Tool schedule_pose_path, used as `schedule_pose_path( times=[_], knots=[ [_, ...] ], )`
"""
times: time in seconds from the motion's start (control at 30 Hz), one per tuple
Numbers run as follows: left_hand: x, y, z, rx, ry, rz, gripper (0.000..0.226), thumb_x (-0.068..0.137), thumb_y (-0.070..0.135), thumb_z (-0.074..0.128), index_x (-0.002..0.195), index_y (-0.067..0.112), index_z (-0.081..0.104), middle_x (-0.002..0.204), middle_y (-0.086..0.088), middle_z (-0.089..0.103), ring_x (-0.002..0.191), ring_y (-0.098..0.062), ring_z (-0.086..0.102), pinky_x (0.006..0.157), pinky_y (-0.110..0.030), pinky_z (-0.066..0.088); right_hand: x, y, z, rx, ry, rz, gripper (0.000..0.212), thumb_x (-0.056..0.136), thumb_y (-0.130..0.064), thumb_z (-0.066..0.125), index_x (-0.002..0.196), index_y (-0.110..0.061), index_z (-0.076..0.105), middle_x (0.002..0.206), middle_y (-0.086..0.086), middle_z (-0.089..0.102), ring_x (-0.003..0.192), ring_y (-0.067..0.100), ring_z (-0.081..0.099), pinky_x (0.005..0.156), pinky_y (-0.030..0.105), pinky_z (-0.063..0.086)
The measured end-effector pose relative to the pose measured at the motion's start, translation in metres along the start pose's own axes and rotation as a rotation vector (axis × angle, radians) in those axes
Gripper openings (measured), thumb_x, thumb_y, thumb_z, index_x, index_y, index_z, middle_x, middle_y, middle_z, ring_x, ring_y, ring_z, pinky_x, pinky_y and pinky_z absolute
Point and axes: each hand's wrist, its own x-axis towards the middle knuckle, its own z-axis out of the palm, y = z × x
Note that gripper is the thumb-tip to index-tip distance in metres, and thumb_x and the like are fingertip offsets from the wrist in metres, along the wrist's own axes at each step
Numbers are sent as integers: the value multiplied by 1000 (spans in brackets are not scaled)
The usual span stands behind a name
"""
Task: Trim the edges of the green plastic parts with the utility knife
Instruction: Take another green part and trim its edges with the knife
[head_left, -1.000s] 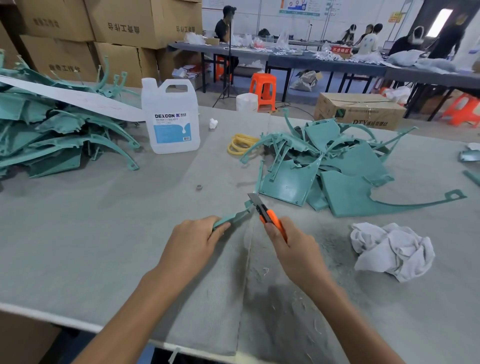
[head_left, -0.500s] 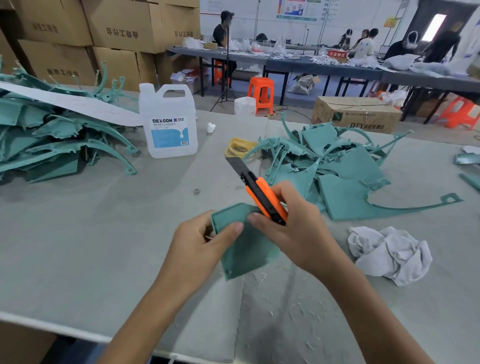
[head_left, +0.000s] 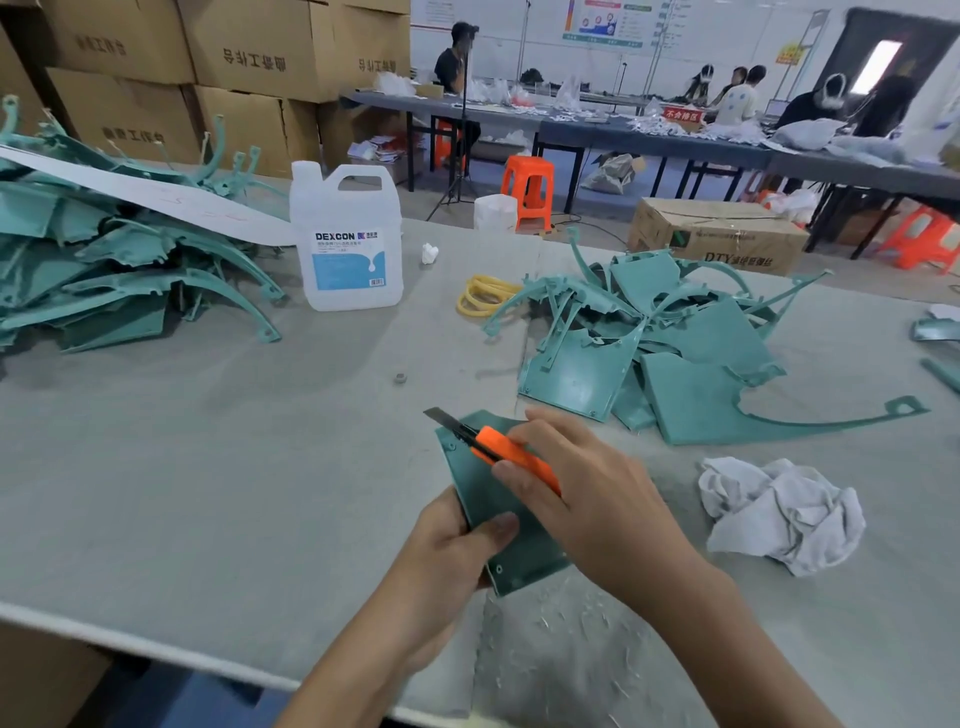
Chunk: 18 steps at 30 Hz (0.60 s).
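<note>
My left hand (head_left: 452, 551) grips a flat green plastic part (head_left: 488, 499) by its lower left edge, thumb pressed on its face, holding it above the grey table (head_left: 208, 467). My right hand (head_left: 587, 488) holds the orange utility knife (head_left: 498, 452) with its blade out, the tip pointing up and left at the part's upper left corner. A pile of green parts (head_left: 670, 343) lies on the table to the right. A second, bigger heap of green parts (head_left: 104, 270) lies at the far left.
A white DEXCON jug (head_left: 347, 244) stands at the back of the table, yellow rubber bands (head_left: 485, 296) beside it. A crumpled white rag (head_left: 779, 512) lies at the right. Plastic shavings (head_left: 582, 639) litter the table in front. Cardboard boxes (head_left: 208, 67) are stacked behind.
The green part has turned from edge-on to flat and face-up in my left hand. The knife came down from pointing high to lie against the part's upper left corner.
</note>
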Motion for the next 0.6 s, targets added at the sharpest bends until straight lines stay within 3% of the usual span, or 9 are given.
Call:
schedule_pose_path(
  times=[0.1, 0.23, 0.37, 0.47, 0.6],
  knots=[
    [0, -1, 0, 8, 12, 14, 26, 102, 0, 50, 123, 12, 61, 113, -8, 75, 104, -27, 72, 90, -47, 59, -2, -4, -2, -47, -43, -2, 34, 100, -63, 36, 121, -40, 50, 144, -23, 43, 99, 19, 62, 83, 40, 49],
    [1, -3, 1, 1, 10, 28, 27, 102, -1, 50, 122, 14, 62, 111, -6, 76, 103, -26, 73, 82, -39, 61, -3, -6, -7, -87, -61, -10, 34, 101, -62, 32, 120, -39, 49, 143, -22, 43, 93, 20, 62, 80, 39, 49],
    [0, -6, 0, -2, -11, 41, 30, 102, 0, 51, 123, 17, 62, 114, -6, 75, 106, -27, 72, 78, -33, 59, -2, -8, -9, -137, -54, -43, 37, 98, -65, 25, 110, -36, 45, 110, -16, 51, 75, 23, 60, 70, 45, 52],
    [-3, -12, -6, 28, -3, 91, 30, 95, 9, 59, 124, 17, 61, 117, -5, 74, 113, -27, 68, 91, -40, 57, 4, 5, -21, -196, 8, 50, 39, 98, -63, 23, 104, -32, 46, 88, -9, 56, 74, 25, 62, 71, 45, 52],
    [-5, -13, -7, 103, -33, 144, 34, 89, 16, 57, 122, 21, 64, 120, 1, 73, 117, -19, 66, 101, -43, 53, 4, 18, -40, -230, 88, 132, 38, 100, -60, 30, 100, -27, 50, 80, -7, 57, 75, 25, 61, 71, 42, 50]
  ],
)
